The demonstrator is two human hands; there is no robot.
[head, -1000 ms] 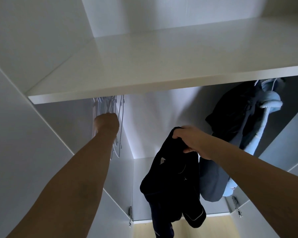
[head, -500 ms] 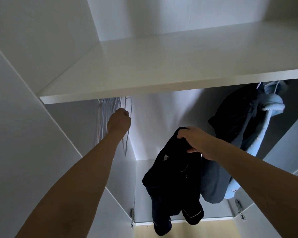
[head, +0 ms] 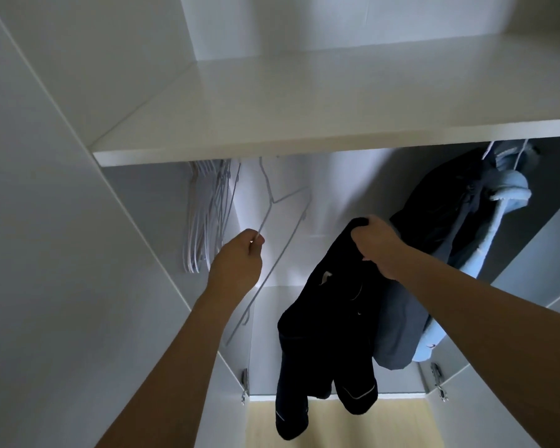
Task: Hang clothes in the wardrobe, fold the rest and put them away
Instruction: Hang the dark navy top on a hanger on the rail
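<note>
I look into an open white wardrobe. My left hand point(head: 240, 260) pinches a thin white wire hanger point(head: 283, 221), drawn away from a bunch of white hangers point(head: 207, 215) at the far left under the shelf. My right hand point(head: 377, 244) grips the top of a dark navy garment point(head: 327, 331) with pale piping, which dangles in front of the hanging space. Dark, grey and light blue clothes point(head: 450, 240) hang at the right of the wardrobe.
A white shelf point(head: 304, 124) spans the wardrobe above the hanging space and hides the rail. White doors stand open at both sides, with metal hinges point(head: 244, 386) low down. Pale wooden floor point(head: 337, 425) shows below.
My left hand has pulled one hanger out of the bunch, down and to the right. My right hand with the navy garment has stayed about where it was.
</note>
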